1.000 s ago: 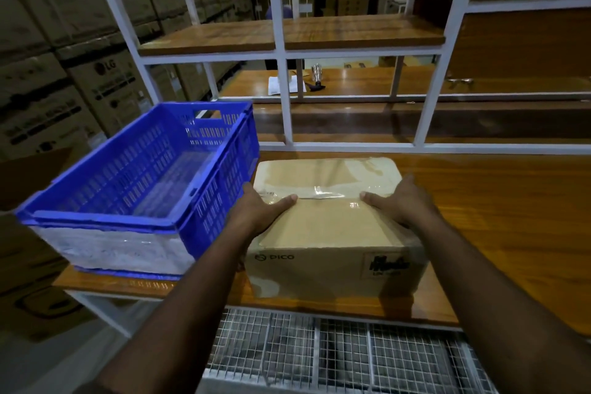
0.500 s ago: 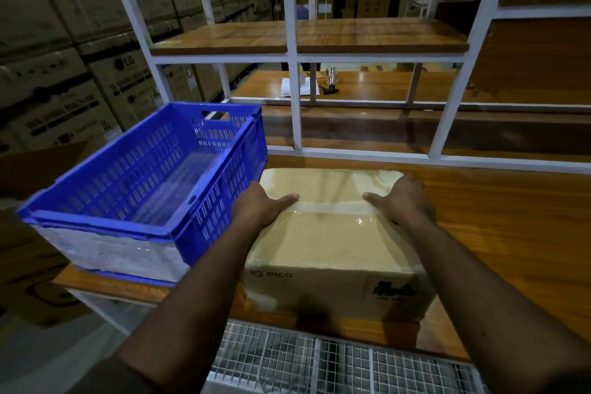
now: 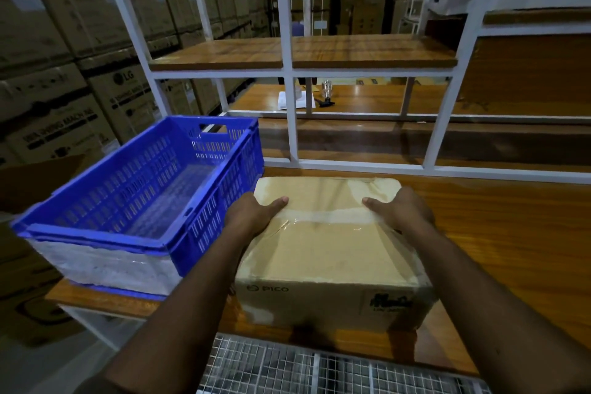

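A taped brown cardboard box [image 3: 326,253] marked PICO sits near the front edge of the wooden table [image 3: 511,249]. My left hand [image 3: 252,213] grips its left side, thumb lying across the top. My right hand [image 3: 399,209] grips the right side the same way; the fingers of both go down the sides out of sight. Clear tape crosses the lid between my thumbs. An empty blue plastic crate [image 3: 144,189] stands right beside the box on its left, its front wrapped in white film.
A white metal shelf frame [image 3: 292,125] with wooden boards rises behind the box. Papers and a small dark tool [image 3: 326,99] lie on a far shelf. Stacked LG cartons [image 3: 64,89] fill the left wall. A wire mesh panel [image 3: 319,368] lies below the table's front edge.
The box's near end has tipped up and it has come slightly toward me. Both hands keep the same hold on its sides.
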A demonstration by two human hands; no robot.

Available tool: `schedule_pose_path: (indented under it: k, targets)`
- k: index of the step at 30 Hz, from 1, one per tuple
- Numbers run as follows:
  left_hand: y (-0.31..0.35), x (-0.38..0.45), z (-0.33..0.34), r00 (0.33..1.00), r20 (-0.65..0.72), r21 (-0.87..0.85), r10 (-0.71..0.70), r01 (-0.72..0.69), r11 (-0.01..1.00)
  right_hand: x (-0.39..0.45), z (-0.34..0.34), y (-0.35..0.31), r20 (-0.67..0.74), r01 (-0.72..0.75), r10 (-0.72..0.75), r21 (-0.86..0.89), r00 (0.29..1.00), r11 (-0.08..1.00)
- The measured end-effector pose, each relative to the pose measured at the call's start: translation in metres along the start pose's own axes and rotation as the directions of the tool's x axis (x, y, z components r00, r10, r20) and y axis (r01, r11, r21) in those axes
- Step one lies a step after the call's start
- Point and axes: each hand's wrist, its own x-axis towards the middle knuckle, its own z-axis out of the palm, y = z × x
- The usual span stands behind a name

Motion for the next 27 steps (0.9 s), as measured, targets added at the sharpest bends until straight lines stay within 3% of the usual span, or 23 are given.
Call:
schedule_pose_path:
  k: [2,5,7,10,14,20,27]
  targets:
    - [0.006,-0.008,-0.005,0.996,-0.06,-0.104,0.073,-0.079,0.991,-0.003,-0.01,-0.003,-0.044,0.071,-0.066,0.112,0.997,0.991]
    - [0.025,-0.023,-0.016,0.951,-0.259,-0.286,0.17,-0.244,0.927,-0.009,-0.033,-0.017,-0.219,0.196,-0.151,0.199,0.964,0.96]
    - [0.039,-0.031,-0.025,0.924,-0.343,-0.358,0.166,-0.292,0.887,-0.015,-0.048,-0.027,-0.331,0.25,-0.163,0.24,0.93,0.938]
    - [0.044,-0.036,-0.031,0.916,-0.384,-0.411,0.114,-0.28,0.868,-0.025,-0.06,-0.032,-0.373,0.277,-0.155,0.301,0.915,0.913]
    - [0.032,-0.04,-0.028,0.917,-0.383,-0.339,0.115,-0.255,0.905,-0.036,-0.058,-0.019,-0.354,0.267,-0.166,0.258,0.92,0.928]
    - [0.014,-0.04,-0.03,0.959,-0.237,-0.22,0.157,-0.21,0.953,-0.041,-0.05,-0.003,-0.278,0.243,-0.199,0.136,0.94,0.961]
    - [0.032,-0.028,-0.047,0.997,-0.021,-0.15,0.08,-0.082,0.985,-0.016,-0.068,-0.02,0.085,0.131,-0.144,0.142,0.986,0.981]
